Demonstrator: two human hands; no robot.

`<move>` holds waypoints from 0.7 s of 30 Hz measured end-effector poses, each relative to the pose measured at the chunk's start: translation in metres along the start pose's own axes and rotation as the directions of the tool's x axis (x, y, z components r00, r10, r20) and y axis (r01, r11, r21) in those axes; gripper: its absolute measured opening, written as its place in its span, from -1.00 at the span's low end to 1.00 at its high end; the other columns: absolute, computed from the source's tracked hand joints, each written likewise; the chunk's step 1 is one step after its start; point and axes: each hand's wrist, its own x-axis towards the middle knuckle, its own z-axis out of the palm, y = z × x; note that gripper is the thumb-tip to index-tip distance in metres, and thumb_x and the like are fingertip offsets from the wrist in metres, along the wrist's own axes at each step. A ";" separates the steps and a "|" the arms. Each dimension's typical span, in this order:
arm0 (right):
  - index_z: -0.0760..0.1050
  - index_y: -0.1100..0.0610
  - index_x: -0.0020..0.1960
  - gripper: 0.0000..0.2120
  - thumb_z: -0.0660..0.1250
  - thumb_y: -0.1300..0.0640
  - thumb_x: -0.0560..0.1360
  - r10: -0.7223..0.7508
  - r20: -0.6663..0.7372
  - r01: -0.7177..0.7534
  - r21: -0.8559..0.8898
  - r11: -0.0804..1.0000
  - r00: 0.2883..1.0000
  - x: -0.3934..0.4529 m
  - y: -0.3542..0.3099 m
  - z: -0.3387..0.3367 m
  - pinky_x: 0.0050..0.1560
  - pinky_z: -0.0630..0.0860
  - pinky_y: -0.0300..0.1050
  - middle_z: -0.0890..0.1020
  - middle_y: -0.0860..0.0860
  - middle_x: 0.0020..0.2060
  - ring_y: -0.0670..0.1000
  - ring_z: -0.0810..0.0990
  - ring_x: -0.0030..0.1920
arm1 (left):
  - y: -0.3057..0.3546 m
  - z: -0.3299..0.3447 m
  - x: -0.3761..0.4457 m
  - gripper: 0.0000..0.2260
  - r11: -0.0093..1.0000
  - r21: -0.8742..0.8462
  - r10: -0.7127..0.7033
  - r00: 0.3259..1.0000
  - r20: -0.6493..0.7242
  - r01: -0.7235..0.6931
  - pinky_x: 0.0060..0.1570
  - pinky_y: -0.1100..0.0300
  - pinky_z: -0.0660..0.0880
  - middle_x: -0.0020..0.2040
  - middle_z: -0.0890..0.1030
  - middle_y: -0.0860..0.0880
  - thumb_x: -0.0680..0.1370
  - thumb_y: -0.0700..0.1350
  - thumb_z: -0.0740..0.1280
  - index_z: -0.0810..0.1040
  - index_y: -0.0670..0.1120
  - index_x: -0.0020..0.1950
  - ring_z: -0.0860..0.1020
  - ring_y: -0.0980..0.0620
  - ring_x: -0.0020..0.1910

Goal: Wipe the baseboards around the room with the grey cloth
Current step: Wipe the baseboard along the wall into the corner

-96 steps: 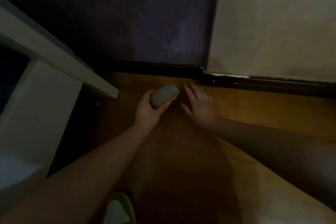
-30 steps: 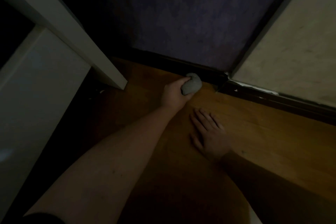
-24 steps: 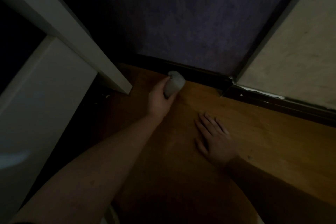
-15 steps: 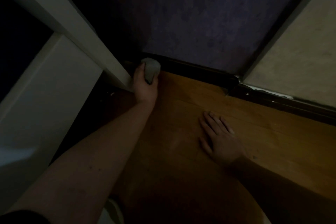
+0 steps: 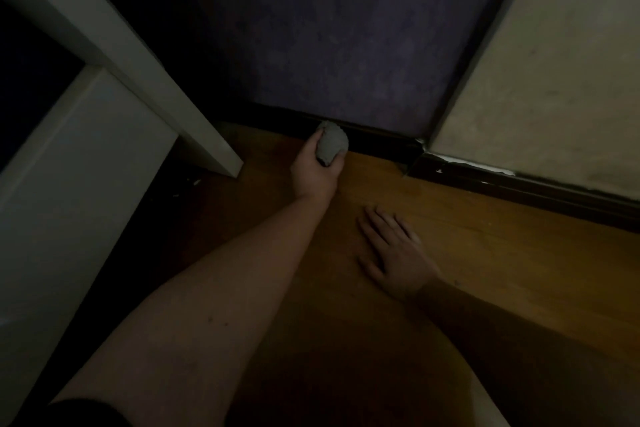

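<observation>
Two hands low at the dark baseboard

Largest in my view is the wooden floor (image 5: 485, 253), which fills the lower half. Above it stands the purple wall (image 5: 346, 28) at twelve o'clock and the pale wall (image 5: 554, 80) at two o'clock. At nine o'clock a white piece of furniture (image 5: 86, 184) reaches toward the wall, its edge ending near my left wrist.

The baseboard (image 5: 377, 142) is a dark strip where wall meets floor. Its long axis runs from about eleven o'clock down toward three o'clock, with a step at the corner (image 5: 415, 152) where the two walls join.

My left hand (image 5: 313, 173) is at twelve o'clock, with the fingers curled around the grey cloth (image 5: 331, 144), which is bunched into a ball and pressed against the baseboard. My right hand (image 5: 394, 253) lies flat on the floor at about four o'clock from the left one, fingers spread, holding nothing; I think it supports my weight.

So the left hand is the nearer one to the baseboard, and I judge the next stroke must follow the strip's long axis, either toward the furniture or toward the corner.
</observation>
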 end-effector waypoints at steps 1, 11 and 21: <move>-0.10 -0.04 0.61 -0.35 -0.08 -0.27 0.61 -0.005 0.007 0.005 0.022 1.000 1.000 0.001 0.001 0.000 0.54 -0.25 -0.02 -0.14 -0.08 0.59 -0.10 -0.25 0.56 | 0.002 0.002 -0.003 -0.46 1.000 0.001 0.012 1.000 0.003 -0.012 0.33 0.23 0.39 0.35 0.55 -0.09 0.50 -0.18 0.49 0.44 -0.12 0.47 0.50 0.00 0.33; 0.07 -0.03 0.59 -0.45 -0.05 -0.18 0.64 0.097 -0.049 -0.095 0.050 0.994 0.994 -0.061 0.025 0.006 0.49 -0.07 -0.05 0.01 -0.08 0.57 -0.09 -0.08 0.54 | 0.014 0.044 -0.033 -0.47 0.998 0.032 0.047 0.997 0.065 -0.050 0.33 0.19 0.42 0.32 0.58 -0.09 0.50 -0.15 0.50 0.47 -0.11 0.45 0.53 0.00 0.29; -0.11 -0.03 0.60 -0.42 -0.14 -0.19 0.64 0.136 0.002 -0.136 0.062 0.989 0.991 -0.073 0.016 0.004 0.49 -0.25 -0.14 -0.14 -0.12 0.55 -0.14 -0.22 0.53 | 0.018 0.077 -0.051 -0.49 0.994 0.033 0.105 0.995 -0.002 -0.105 0.30 0.05 0.47 0.27 0.61 -0.15 0.47 -0.16 0.51 0.51 -0.16 0.41 0.56 -0.09 0.25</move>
